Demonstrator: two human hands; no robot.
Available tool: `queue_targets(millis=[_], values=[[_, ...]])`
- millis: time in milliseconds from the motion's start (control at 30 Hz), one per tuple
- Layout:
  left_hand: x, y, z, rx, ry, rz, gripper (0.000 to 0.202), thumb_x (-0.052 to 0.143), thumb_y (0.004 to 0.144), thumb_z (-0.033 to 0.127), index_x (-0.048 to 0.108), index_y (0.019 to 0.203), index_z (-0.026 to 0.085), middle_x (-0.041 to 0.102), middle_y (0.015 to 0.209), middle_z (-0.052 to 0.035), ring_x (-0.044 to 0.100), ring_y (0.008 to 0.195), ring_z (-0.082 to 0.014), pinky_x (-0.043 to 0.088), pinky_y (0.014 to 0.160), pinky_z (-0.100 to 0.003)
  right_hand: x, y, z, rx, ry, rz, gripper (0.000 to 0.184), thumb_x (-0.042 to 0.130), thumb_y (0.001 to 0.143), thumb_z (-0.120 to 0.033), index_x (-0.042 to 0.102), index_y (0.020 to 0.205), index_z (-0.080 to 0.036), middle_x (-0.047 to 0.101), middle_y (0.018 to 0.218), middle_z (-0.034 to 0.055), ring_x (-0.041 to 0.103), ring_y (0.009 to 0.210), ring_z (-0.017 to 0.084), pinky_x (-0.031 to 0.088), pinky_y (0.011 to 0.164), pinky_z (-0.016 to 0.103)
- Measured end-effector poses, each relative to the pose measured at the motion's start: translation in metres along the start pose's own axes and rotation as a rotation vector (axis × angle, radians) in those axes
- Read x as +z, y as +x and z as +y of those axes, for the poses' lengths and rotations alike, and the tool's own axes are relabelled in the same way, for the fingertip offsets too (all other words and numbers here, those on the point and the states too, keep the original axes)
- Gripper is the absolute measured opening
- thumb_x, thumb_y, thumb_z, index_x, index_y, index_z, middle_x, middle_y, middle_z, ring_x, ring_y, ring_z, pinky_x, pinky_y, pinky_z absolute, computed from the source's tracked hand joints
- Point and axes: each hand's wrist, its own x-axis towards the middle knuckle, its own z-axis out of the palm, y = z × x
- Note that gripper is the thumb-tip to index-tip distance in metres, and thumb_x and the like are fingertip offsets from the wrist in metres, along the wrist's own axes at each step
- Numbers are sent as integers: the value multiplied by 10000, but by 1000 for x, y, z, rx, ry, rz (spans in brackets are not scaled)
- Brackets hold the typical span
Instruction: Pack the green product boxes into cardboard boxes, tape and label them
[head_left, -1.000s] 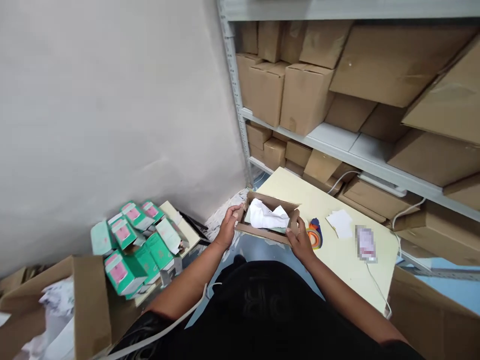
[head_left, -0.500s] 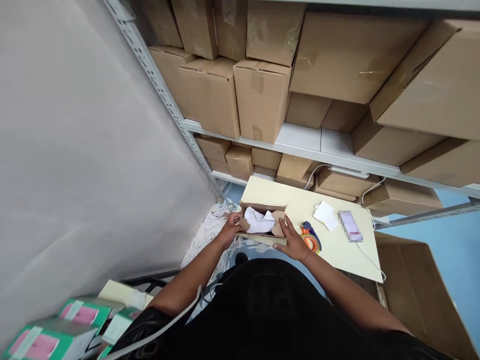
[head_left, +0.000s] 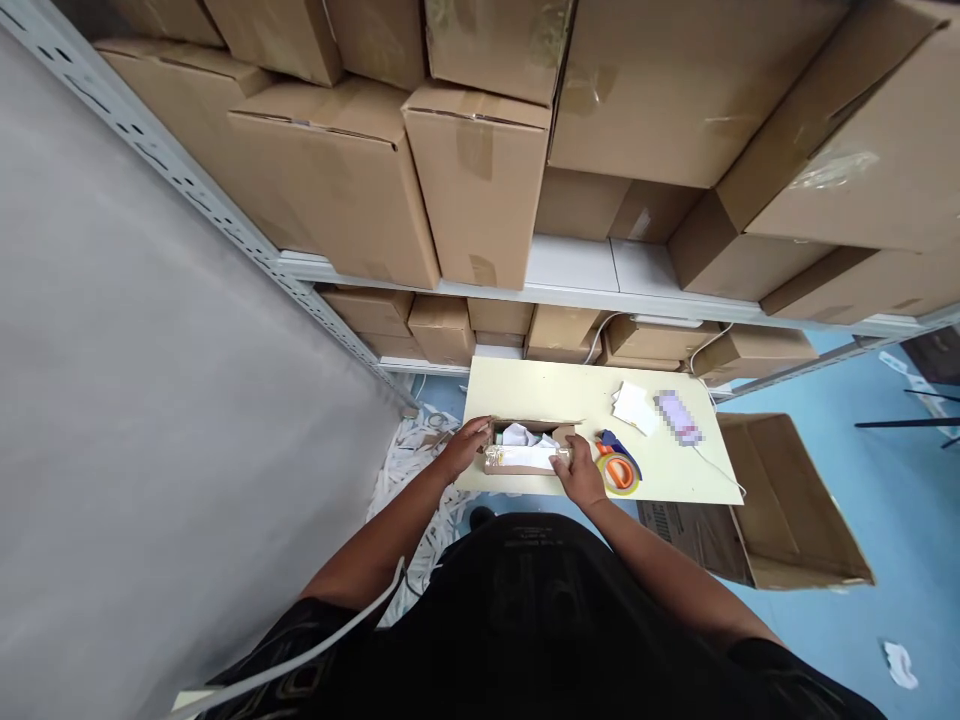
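Observation:
A small open cardboard box (head_left: 491,463) sits at the near left of the cream table, with crumpled white paper (head_left: 519,435) showing inside. Its near side bears a white label strip under shiny clear tape. My left hand (head_left: 470,445) grips the box's left end, fingers bent over the edge. At the opposite end, my right hand (head_left: 579,472) holds the right side, its thumb on the taped near side. Just right of that hand lies a blue and orange tape dispenser (head_left: 619,470) with a roll of yellowish tape. What lies beneath the paper is hidden.
On the cream table (head_left: 525,385) are white papers (head_left: 634,407) and a blurred-out phone-like thing (head_left: 679,418) with a cable. Shelves of cardboard boxes (head_left: 476,190) rise behind. Paper strips (head_left: 409,465) litter the floor at left; a large open carton (head_left: 795,500) stands at right.
The view has shifted closer to the shelves. The box's near side has come up, so its taped white label shows. Both hands remain at the box's ends, the right thumb now over its near side.

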Motion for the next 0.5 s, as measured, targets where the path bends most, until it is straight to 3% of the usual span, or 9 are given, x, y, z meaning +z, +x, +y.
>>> queue_targets(millis=[133, 267, 367, 500], values=[[-3, -8, -2, 147, 94, 29, 559, 621, 850, 600, 696, 1247, 214, 594, 1467, -116, 523, 1367, -312, 455, 1092, -437, 7, 1, -2, -22, -35, 13, 583, 504, 967, -557, 444, 1420, -195, 452, 1505, 172, 485, 1381, 315, 463, 1118, 485], [10, -6, 4, 170, 289, 116, 435, 518, 945, 570, 692, 1115, 210, 669, 1270, -103, 631, 1178, -263, 494, 1022, -409, 8, 4, -2, 17, -98, 2, 549, 507, 970, -560, 470, 1368, -184, 508, 1429, 178, 575, 1270, 319, 519, 1027, 479], [24, -1, 7, 150, 558, 212, 301, 573, 942, 498, 652, 1021, 219, 656, 1161, -77, 648, 1069, -239, 512, 958, -380, 8, 5, -3, 57, -125, -7, 508, 527, 959, -557, 498, 1306, -187, 556, 1355, 163, 639, 1158, 305, 553, 942, 454], [36, -1, -2, 223, 782, 270, 276, 602, 946, 361, 598, 1179, 213, 615, 1257, -103, 629, 1123, -251, 514, 961, -381, 7, 6, -5, 86, -66, 17, 588, 597, 918, -552, 458, 1375, -208, 592, 1354, 148, 663, 1142, 300, 560, 912, 431]])
